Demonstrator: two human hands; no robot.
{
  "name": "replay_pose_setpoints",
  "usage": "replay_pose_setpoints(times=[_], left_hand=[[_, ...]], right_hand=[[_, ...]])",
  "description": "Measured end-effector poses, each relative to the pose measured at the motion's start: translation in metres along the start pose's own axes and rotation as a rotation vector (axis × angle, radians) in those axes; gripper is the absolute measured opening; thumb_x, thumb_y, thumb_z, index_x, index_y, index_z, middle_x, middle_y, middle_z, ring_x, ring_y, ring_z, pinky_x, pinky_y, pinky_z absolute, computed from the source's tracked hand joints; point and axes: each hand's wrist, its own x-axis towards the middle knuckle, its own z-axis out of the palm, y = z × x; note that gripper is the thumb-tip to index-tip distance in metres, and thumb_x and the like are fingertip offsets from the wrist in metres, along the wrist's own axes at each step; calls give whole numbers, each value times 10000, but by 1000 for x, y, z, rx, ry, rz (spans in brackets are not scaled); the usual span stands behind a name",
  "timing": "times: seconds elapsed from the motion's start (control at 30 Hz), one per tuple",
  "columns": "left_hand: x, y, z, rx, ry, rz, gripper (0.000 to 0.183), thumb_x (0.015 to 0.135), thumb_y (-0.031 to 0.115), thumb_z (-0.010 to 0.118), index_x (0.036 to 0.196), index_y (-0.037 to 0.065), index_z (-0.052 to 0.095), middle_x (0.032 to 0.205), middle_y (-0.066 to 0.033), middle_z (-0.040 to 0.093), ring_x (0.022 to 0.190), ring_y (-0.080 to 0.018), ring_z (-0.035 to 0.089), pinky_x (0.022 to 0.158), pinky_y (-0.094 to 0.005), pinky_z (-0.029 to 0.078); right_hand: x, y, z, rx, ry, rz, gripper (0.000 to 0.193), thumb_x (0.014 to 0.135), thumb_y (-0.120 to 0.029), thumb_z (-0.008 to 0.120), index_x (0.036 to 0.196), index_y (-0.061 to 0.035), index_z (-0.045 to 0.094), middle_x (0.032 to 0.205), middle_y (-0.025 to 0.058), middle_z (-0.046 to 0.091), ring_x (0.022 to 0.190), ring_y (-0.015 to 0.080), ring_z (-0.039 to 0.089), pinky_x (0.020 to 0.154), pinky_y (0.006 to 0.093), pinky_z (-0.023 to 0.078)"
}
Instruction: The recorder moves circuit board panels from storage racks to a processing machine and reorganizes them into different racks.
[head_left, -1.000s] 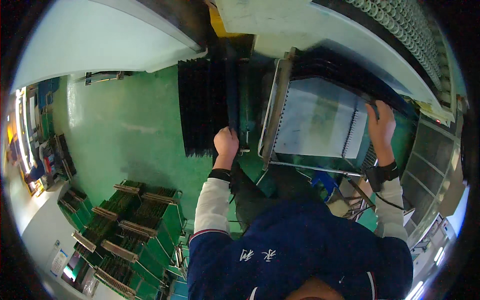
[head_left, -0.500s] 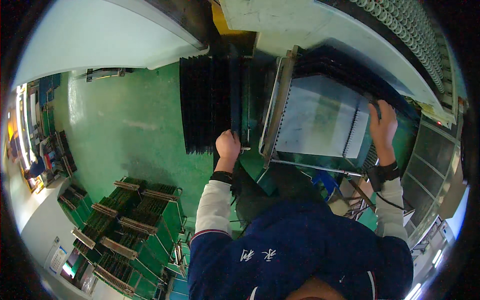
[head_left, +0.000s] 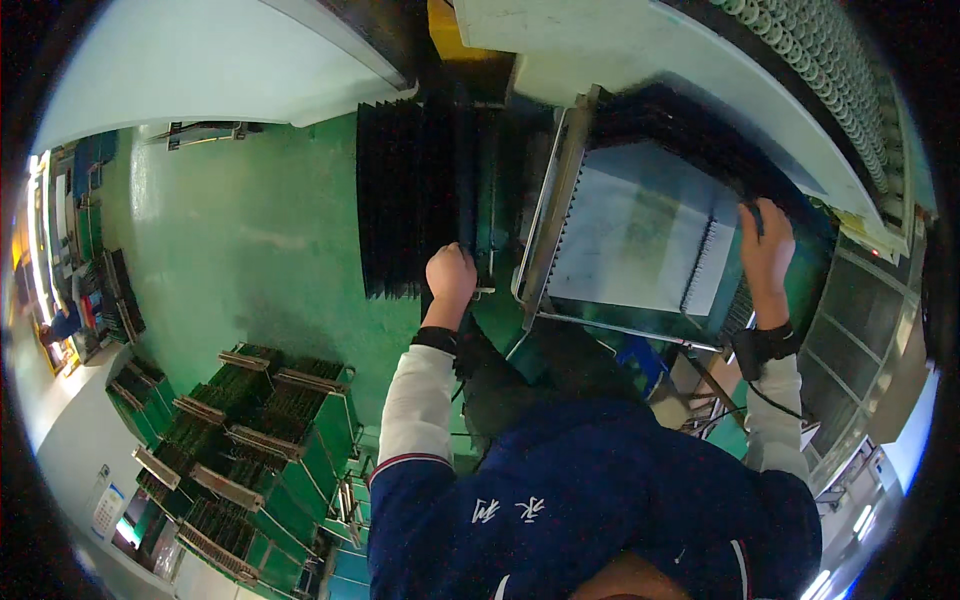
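Note:
My left hand (head_left: 452, 273) is closed at the near end of a row of thin dark panels (head_left: 390, 205), which stand close together on edge. What its fingers pinch looks like the edge of one panel, though the dark hides the detail. To the right stands a slotted metal rack (head_left: 556, 205), with a pale flat surface (head_left: 625, 235) between its toothed side bars. More dark panels (head_left: 665, 125) fill the rack's far side. My right hand (head_left: 768, 245) has its fingers bent round the near right end of these panels; its fingertips are partly hidden.
Behind the rack runs a pale machine edge (head_left: 590, 40) with rows of small rollers (head_left: 800, 50). Several racks of dark boards (head_left: 235, 430) stand on the green floor (head_left: 290, 220) at lower left. A grey framed panel (head_left: 850, 325) is at right.
The view has shifted slightly, and my left hand sits a little farther forward along the panels. My right hand stays at the same panel end.

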Motion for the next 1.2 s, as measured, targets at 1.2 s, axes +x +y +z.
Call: replay_pose_setpoints(times=[1.2], left_hand=[[2, -26, 36, -154, -59, -236, 261, 894, 257, 543, 937, 12, 622, 898, -216, 640, 838, -414, 609, 717, -495, 486]], right_hand=[[-8, 2, 7, -54, 21, 18, 275, 827, -201, 684, 975, 27, 637, 929, 203, 654, 855, 363, 630, 751, 396, 491]])
